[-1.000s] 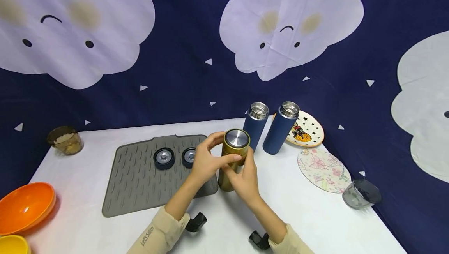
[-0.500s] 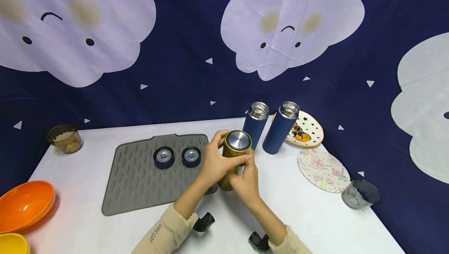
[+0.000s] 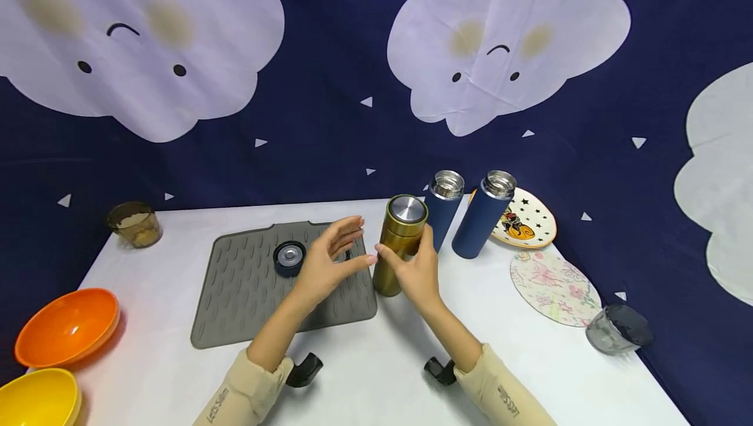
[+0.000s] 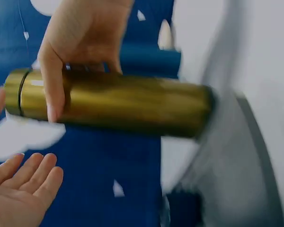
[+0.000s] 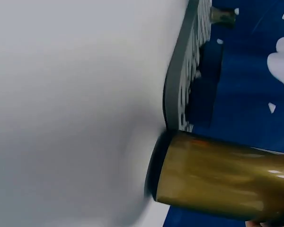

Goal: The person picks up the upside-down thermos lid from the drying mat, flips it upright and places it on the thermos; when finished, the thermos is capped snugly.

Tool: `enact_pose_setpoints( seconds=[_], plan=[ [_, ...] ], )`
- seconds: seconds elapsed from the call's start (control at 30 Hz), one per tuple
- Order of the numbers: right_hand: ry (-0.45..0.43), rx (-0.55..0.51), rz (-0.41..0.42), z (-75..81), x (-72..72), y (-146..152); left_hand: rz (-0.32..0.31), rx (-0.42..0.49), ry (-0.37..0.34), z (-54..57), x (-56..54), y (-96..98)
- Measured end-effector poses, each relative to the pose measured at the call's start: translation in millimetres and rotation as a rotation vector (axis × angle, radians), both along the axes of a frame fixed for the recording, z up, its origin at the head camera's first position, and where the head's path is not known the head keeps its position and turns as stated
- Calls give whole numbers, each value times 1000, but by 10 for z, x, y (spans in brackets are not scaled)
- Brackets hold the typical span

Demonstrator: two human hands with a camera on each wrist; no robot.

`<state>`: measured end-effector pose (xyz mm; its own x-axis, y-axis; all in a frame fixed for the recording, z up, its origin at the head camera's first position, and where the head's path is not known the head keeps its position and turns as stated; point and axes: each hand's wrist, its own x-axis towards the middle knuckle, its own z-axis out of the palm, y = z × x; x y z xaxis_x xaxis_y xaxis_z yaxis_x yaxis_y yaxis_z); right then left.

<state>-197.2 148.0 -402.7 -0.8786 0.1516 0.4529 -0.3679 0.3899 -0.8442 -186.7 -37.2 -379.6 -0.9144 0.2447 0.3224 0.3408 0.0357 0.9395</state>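
A gold thermos [image 3: 395, 236] with a silver-topped lid stands slightly tilted near the middle of the table. My right hand [image 3: 419, 276] grips its body, thumb in front; this shows also in the left wrist view, where the thermos [image 4: 128, 101] spans the picture. Whether its base touches the table I cannot tell. Left of it, my left hand [image 3: 322, 268] is apart from the thermos, fingers spread and holding nothing. Two dark lids lie on the grey drying mat [image 3: 247, 302]: one lid [image 3: 289, 258] is in full view, the other mostly behind my left hand.
Two lidless blue thermoses [image 3: 479, 220] stand behind, to the right. Past them are a patterned plate [image 3: 532, 217], a round floral mat [image 3: 553, 285] and a grey glass [image 3: 614, 331]. Orange [image 3: 67, 328] and yellow bowls [image 3: 41, 400] and a brown glass [image 3: 138, 227] are on the left.
My left hand has let go of the gold thermos's top and moved left, its fingers opening. My right hand still grips the thermos, which sits slightly farther back. The head view has shifted left.
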Motion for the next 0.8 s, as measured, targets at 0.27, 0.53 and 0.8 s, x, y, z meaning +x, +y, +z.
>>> enact_pose_setpoints(
  seconds=[0.27,0.53,0.8],
  plan=[
    [14,-37,-58,97,-637,-199,338,-108,-168,-268,137,-799],
    [-37,-62,-84,24,-909,-251,418,-194,-244,-369,201,-1058],
    [-74,-10,-71,-25,-940,-193,406,-431,-214,-526,-59,-1084]
  ],
)
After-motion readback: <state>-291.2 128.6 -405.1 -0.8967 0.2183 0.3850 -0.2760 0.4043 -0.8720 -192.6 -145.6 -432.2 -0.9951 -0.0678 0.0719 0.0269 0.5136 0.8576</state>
